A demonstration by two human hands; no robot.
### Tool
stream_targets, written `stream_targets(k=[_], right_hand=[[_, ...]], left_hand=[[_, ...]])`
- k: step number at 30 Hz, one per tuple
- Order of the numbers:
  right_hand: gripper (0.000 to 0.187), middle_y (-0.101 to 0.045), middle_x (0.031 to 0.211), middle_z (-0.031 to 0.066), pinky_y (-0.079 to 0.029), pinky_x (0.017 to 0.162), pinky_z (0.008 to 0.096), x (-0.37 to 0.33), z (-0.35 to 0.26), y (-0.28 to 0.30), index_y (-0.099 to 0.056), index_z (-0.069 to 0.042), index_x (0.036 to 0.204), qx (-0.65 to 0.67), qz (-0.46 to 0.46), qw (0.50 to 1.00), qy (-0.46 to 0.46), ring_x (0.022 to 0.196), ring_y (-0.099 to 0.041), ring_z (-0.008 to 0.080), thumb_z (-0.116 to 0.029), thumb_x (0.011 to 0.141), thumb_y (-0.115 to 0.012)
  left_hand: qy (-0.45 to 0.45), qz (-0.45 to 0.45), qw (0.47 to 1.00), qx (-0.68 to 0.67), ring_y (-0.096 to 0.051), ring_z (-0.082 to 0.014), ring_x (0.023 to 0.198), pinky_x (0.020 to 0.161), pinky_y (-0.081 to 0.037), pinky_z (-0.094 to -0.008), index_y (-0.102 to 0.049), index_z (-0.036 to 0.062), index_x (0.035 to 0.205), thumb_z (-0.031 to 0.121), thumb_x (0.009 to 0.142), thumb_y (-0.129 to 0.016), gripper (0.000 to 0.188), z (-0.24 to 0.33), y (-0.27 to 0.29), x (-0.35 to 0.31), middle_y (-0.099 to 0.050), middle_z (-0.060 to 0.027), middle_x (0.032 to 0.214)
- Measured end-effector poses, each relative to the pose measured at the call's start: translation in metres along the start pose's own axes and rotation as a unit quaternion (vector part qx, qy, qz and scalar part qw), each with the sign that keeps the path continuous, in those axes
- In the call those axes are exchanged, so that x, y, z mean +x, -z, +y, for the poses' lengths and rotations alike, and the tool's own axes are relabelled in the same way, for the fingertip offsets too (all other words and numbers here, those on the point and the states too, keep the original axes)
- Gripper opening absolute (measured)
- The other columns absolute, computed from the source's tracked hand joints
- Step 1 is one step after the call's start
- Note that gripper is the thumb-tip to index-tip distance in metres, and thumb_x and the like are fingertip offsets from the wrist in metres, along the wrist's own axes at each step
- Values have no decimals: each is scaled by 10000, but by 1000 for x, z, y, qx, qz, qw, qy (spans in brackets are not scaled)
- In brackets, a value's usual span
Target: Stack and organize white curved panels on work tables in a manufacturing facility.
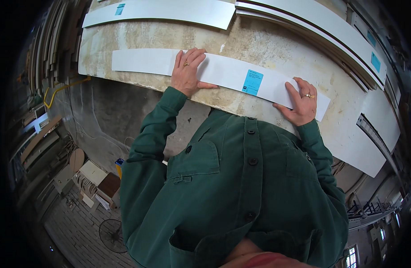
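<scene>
A long, narrow white board point(227, 70) lies on the worn, stained worktable in front of me, with a blue label point(252, 82) right of its middle. My left hand point(187, 73) spans the board left of centre, fingers bent over its far edge and thumb along the near edge. Near the right end, my right hand point(302, 102) holds the board the same way, its fingers reaching to the far edge and thumb at the near one. Each hand wears a ring. What lies under the fingertips is hidden.
Another labelled white board point(165, 11) lies at the table's far left. Stacked white boards point(312, 27) run along the far right. A white panel point(357, 145) is at the right. Leftward stand stacked brown panels point(58, 40), a yellow bar point(58, 89) and a floor fan point(110, 235).
</scene>
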State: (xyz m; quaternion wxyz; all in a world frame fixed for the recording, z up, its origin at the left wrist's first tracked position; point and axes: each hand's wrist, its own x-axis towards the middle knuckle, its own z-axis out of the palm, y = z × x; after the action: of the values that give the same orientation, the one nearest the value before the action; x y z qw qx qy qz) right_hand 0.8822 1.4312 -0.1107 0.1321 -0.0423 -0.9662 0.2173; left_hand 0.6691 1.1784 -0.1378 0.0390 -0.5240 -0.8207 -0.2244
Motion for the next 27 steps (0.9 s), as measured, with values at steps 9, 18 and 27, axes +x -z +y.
stream_targets(k=[9, 18, 27], right_hand=[[567, -459, 1039, 171, -347, 784, 380, 0, 1, -1, -535, -31, 953, 3, 4, 1000, 0, 924, -427, 310, -251, 471, -734], [561, -459, 1041, 174, -348, 783, 383, 0, 1, -1, -536, -31, 949, 4, 8, 1000, 3, 920, -430, 312, -248, 471, -735], [563, -465, 1032, 175, -353, 772, 389, 0, 1, -1, -535, -34, 947, 4, 10, 1000, 6, 908, -438, 316, -252, 468, -737]], left_hand=[[0, 0, 1000, -5, -388, -258, 1064, 921, -232, -456, -356, 54, 1069, 444, 455, -717, 811, 1, 0, 0, -435, -80, 1126], [-2, 1, 1000, 0, -389, -252, 1061, 920, -225, -455, -365, 60, 1063, 456, 466, -705, 793, 0, 0, 0, -435, -79, 1122], [-2, -3, 1000, 2, -387, -255, 1061, 917, -229, -457, -371, 61, 1059, 455, 467, -706, 785, -1, 0, 0, -433, -84, 1122]])
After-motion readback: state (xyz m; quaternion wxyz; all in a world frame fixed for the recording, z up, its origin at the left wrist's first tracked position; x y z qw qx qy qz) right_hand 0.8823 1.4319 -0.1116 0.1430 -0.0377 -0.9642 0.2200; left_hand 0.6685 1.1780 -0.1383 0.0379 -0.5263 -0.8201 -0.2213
